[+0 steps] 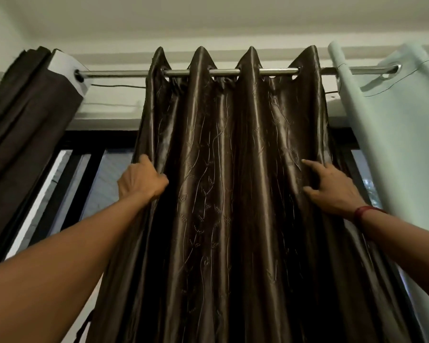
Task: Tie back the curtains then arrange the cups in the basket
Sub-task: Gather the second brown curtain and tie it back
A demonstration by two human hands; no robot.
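Note:
A shiny dark brown curtain (228, 169) with a leaf pattern hangs in folds from a metal rod (124, 73) in the middle of the view. My left hand (140, 179) grips the curtain's left edge, fingers curled round the fabric. My right hand (332, 186) rests on the curtain's right side, index finger and thumb stretched out over a fold while the other fingers go behind it. A red band sits on that wrist. No cups or basket are in view.
A bunched dark brown curtain (25, 125) hangs at the left end of the rod. A pale green curtain (391, 125) hangs at the right. A dark-framed window (89, 154) shows behind them, with the ceiling above.

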